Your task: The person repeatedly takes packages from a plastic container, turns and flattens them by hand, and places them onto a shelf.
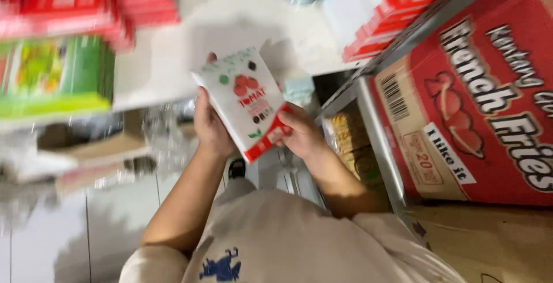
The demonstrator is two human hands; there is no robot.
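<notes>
A flat white pouch [245, 95] with red tomato pictures and a red bottom edge is held up in front of me, tilted. My left hand [210, 127] grips it from behind along its left side. Holding the lower right corner at the red edge is my right hand [299, 130]. Both forearms reach up from my light shirt at the bottom of the view. The picture is motion-blurred.
A large red carton [478, 104] lies on a metal shelf frame [374, 139] at right. Red boxes [391, 21] and a white shelf board [230, 29] are ahead. A green box [55, 75] stands at left. Tiled floor [86, 231] lies below.
</notes>
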